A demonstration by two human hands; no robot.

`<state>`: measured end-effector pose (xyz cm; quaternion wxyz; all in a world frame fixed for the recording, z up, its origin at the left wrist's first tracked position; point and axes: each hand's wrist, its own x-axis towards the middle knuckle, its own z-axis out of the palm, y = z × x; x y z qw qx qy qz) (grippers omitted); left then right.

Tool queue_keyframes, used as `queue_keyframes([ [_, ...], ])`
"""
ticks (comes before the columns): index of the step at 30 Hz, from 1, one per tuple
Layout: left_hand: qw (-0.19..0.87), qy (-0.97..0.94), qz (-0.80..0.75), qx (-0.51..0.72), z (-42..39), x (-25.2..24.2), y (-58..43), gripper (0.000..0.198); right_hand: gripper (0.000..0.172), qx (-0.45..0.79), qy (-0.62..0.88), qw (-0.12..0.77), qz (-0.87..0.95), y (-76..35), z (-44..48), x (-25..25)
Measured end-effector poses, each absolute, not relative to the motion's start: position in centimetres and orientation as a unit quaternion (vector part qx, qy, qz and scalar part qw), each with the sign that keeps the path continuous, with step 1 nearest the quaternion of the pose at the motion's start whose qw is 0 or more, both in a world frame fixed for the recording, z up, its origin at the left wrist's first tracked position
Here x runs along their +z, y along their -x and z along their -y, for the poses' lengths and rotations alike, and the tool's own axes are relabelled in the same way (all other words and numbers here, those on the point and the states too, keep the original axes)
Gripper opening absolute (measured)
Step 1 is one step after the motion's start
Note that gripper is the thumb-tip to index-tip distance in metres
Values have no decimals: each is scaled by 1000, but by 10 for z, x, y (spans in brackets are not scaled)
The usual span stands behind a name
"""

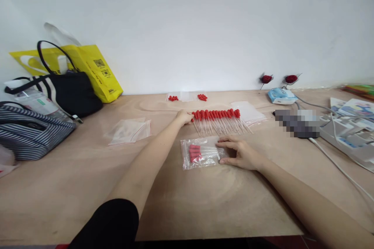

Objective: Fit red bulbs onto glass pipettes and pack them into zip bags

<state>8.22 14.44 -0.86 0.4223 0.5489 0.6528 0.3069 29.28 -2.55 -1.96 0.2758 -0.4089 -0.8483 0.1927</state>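
Glass droppers with red rubber bulbs (216, 115) lie side by side in a long row, bulbs toward the wall. At the left end of that row, my left hand (184, 117) has its fingers closed at a red bulb; the fingertips are partly hidden. Nearer to me lies a clear zip bag (209, 162) holding several red-bulbed droppers (195, 153), their glass tubes pointing right. My right hand (241, 153) rests at the bag's right end, thumb and fingers apart, touching its edges.
Clear zip bags (130, 131) lie at left, and another stack (248, 112) lies behind the row. Loose red bulbs (202, 97) sit on bags by the wall. Handbags (73, 93) stand far left. A tissue pack (281, 96), a phone-like blurred object and cables (339, 167) lie right.
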Motion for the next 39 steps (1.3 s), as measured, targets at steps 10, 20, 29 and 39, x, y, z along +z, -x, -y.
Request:
queue_keyframes([
  [10, 380, -454, -582, 558, -64, 21, 8, 9, 51, 197, 405, 277, 849, -293, 26, -20],
  [20, 403, -418, -509, 635, 5, -5, 32, 33, 49, 180, 413, 272, 850, -293, 26, -22],
  [29, 458, -406, -520, 596, 7, -11, 5, 30, 50, 192, 409, 274, 849, -292, 26, -21],
  [39, 432, -531, -543, 486, 3, -15, -14, 31, 49, 196, 403, 279, 849, -293, 24, -22],
])
